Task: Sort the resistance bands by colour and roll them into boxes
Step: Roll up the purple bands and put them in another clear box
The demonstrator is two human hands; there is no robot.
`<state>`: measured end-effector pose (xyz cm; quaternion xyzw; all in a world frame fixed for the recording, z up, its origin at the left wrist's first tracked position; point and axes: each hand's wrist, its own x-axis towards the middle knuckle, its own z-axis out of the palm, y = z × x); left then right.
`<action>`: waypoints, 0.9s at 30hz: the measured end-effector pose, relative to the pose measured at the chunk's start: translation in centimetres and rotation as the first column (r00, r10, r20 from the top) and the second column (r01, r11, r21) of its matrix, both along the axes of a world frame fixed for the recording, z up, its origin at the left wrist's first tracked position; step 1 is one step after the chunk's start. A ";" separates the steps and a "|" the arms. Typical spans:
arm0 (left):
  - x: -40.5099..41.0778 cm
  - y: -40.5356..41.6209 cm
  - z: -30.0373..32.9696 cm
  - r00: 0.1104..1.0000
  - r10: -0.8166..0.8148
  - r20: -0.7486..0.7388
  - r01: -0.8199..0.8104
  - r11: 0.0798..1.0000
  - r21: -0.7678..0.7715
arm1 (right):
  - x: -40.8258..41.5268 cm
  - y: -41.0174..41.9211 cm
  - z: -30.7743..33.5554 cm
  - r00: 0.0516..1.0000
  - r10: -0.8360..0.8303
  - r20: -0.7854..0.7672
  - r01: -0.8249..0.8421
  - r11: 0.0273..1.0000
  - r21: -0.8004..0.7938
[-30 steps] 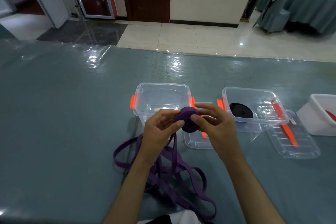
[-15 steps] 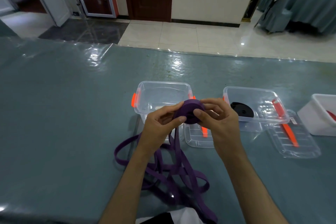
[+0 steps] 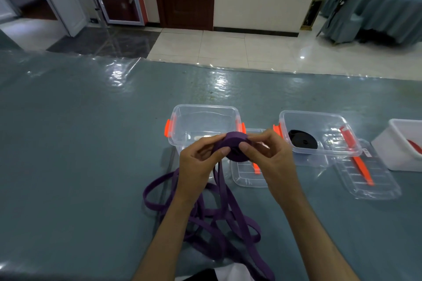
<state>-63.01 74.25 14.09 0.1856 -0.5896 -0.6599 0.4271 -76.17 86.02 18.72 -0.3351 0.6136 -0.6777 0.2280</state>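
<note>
Hands were raised together just in front of the empty clear plastic box with orange latches (image 3: 205,121), the reference for all positions below. The partly rolled purple resistance band (image 3: 236,148) was gripped between both hands: the left hand (image 3: 198,164) pinched its left edge with thumb and fingers, and the right hand (image 3: 271,157) pinched its right edge. The unrolled purple length was draped down in loose loops onto the teal table covering (image 3: 80,143), nearer the person than the box. A second clear plastic box (image 3: 319,134) was positioned to the right, with a rolled black band (image 3: 302,142) contained inside. A clear lid (image 3: 367,178) was laid in front of that second box.
</note>
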 end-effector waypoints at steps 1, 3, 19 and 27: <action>0.0 0.1 0.1 0.999 0.043 -0.003 -0.043 0.999 0.010 | 0.0 -0.1 -0.1 1.000 0.005 -0.021 -0.005 1.000 0.026; -0.1 0.2 0.2 0.995 0.101 -0.016 -0.101 0.994 0.033 | 0.0 -0.1 -0.2 1.000 -0.005 -0.023 0.006 0.999 0.038; 0.0 0.8 -0.1 0.997 -0.059 -0.049 0.063 0.994 0.084 | 0.3 -0.4 1.0 0.999 -0.040 0.026 0.041 0.999 -0.031; 0.2 0.4 0.0 1.000 -0.016 -0.023 0.018 0.998 0.065 | -0.1 -0.3 0.8 0.998 -0.028 0.052 0.030 0.999 -0.034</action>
